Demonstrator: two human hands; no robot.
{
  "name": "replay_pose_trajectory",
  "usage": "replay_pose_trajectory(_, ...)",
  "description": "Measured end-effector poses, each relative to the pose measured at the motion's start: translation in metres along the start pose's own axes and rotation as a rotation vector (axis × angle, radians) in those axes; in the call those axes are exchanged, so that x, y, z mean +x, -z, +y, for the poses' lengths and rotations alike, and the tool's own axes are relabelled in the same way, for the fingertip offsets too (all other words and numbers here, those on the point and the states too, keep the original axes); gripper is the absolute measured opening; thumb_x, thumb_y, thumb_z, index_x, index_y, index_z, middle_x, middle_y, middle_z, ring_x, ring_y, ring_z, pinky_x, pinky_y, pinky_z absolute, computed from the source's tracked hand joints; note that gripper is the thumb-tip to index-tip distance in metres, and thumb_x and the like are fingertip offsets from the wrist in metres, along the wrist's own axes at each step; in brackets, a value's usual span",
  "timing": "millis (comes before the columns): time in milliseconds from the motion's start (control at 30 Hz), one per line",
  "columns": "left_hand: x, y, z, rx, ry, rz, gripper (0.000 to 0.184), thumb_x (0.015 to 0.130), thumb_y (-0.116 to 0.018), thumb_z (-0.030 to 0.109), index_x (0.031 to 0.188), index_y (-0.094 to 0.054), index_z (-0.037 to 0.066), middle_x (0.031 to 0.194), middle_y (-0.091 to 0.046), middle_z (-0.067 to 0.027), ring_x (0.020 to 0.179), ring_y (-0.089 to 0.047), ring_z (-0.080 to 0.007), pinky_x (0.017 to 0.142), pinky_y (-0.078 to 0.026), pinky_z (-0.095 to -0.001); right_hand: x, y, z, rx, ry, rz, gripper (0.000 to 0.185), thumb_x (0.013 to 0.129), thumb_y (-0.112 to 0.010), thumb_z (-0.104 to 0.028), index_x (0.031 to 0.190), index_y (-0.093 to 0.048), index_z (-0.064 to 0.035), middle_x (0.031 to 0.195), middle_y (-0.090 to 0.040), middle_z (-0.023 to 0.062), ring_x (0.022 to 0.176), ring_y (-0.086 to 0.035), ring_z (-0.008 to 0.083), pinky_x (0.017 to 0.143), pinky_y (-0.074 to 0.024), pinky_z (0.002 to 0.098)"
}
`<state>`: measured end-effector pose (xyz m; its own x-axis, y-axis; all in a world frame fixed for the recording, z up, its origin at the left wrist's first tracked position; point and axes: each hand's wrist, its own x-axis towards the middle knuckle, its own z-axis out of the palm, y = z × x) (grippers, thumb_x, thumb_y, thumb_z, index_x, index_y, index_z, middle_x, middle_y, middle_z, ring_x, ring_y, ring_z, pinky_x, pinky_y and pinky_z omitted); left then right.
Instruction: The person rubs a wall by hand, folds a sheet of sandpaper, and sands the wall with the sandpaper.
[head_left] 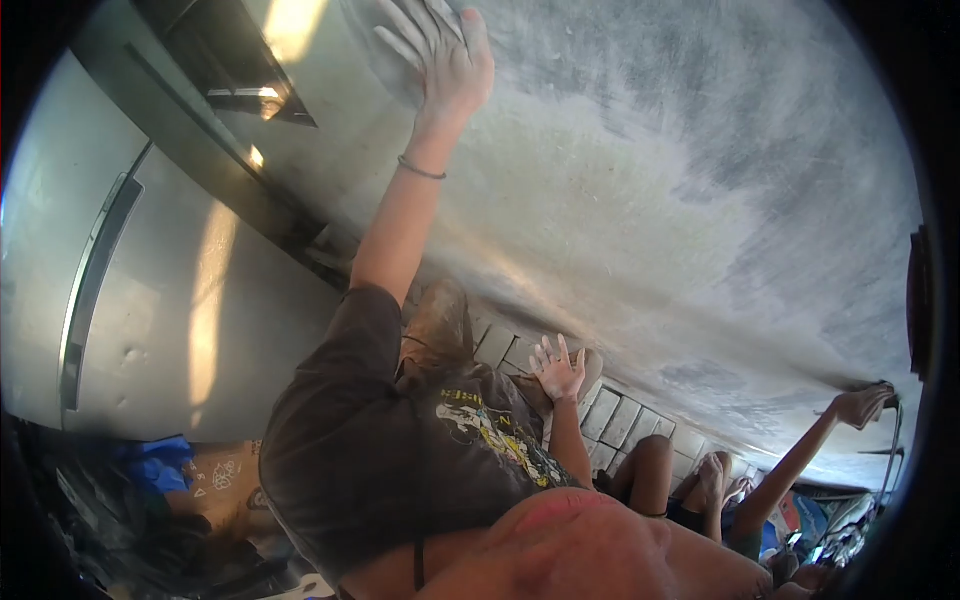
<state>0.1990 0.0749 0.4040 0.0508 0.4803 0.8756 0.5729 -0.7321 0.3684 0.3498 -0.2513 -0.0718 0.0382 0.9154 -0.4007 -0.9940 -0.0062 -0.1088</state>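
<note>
My left hand (455,65) is raised high against the grey wall (600,180), fingers stretched out and coated in pale dust. A greyish patch shows between the fingers and thumb; whether it is a thin sheet under them I cannot tell. A dark band circles that wrist. Lower down, my right hand (560,375) has its dusty fingers spread apart, close to my bent right knee (592,368), with nothing visible in it. The wall's surface is mottled, with pale and darker smeared areas.
A metal refrigerator (170,290) stands close on my left. Below it are a blue bag (160,465) and a cardboard box (222,485). On the right, another person's hand (860,407) touches the wall near a dark object, with bent knees (650,465) beside me. The floor is tiled (615,415).
</note>
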Motion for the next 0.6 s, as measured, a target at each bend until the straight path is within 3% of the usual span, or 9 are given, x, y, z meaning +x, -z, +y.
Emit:
replay_pose_trajectory(33,0.002,0.002,0.004,-0.042,-0.037,0.003,0.074,0.104,-0.024,0.037,0.152,0.001,-0.013,0.159,0.007,-0.0356,0.146,0.017,-0.0500,0.115,0.015,-0.0607,0.003,-0.001,0.000,0.019,0.009,-0.020,0.076,0.092,-0.045,-0.069,0.151,-0.038,-0.0206,0.153,-0.038,0.0143,0.136,-0.038,0.0342,0.113,-0.0279,0.0553)
replay_pose_trajectory(100,-0.034,-0.017,-0.006,-0.021,0.000,0.041,0.076,0.105,-0.020,0.044,0.154,0.004,-0.009,0.162,0.008,-0.0292,0.149,0.013,-0.0457,0.117,0.012,-0.0580,0.005,-0.006,0.001,0.038,0.008,-0.030,0.077,0.092,-0.045,-0.069,0.152,-0.038,-0.0209,0.153,-0.038,0.0143,0.137,-0.037,0.0343,0.113,-0.0274,0.0553)
replay_pose_trajectory(167,-0.082,-0.039,-0.012,-0.011,0.072,-0.042,0.080,0.105,-0.017,0.049,0.152,0.009,-0.010,0.160,0.013,-0.0305,0.148,0.017,-0.0462,0.116,0.014,-0.0592,0.009,-0.008,0.004,0.074,0.016,-0.047,0.077,0.092,-0.044,-0.070,0.152,-0.037,-0.0212,0.153,-0.037,0.0144,0.138,-0.036,0.0343,0.113,-0.0270,0.0553)
replay_pose_trajectory(267,-0.085,-0.033,-0.003,-0.058,0.080,-0.085,0.084,0.104,-0.014,0.054,0.151,0.013,-0.011,0.159,0.019,-0.0315,0.147,0.021,-0.0461,0.114,0.015,-0.0600,0.007,-0.010,0.003,0.000,-0.003,-0.008,0.079,0.091,-0.044,-0.072,0.152,-0.037,-0.0220,0.154,-0.038,0.0127,0.138,-0.036,0.0331,0.113,-0.0269,0.0551)
replay_pose_trajectory(367,-0.063,-0.024,-0.004,-0.094,0.061,-0.071,0.081,0.104,-0.018,0.047,0.151,0.011,-0.013,0.156,0.019,-0.0368,0.145,0.022,-0.0495,0.112,0.017,-0.0641,0.002,-0.006,0.002,0.001,-0.056,0.027,0.081,0.090,-0.044,-0.073,0.153,-0.037,-0.0225,0.155,-0.036,0.0125,0.139,-0.034,0.0328,0.114,-0.0253,0.0549)
replay_pose_trajectory(600,-0.072,-0.022,0.002,-0.119,0.043,-0.059,0.079,0.103,-0.020,0.043,0.151,0.010,-0.013,0.156,0.018,-0.0373,0.145,0.021,-0.0500,0.112,0.018,-0.0635,-0.001,-0.006,0.005,0.073,-0.035,0.021,0.083,0.090,-0.041,-0.075,0.154,-0.035,-0.0218,0.157,-0.031,0.0141,0.142,-0.029,0.0346,0.116,-0.0230,0.0548)
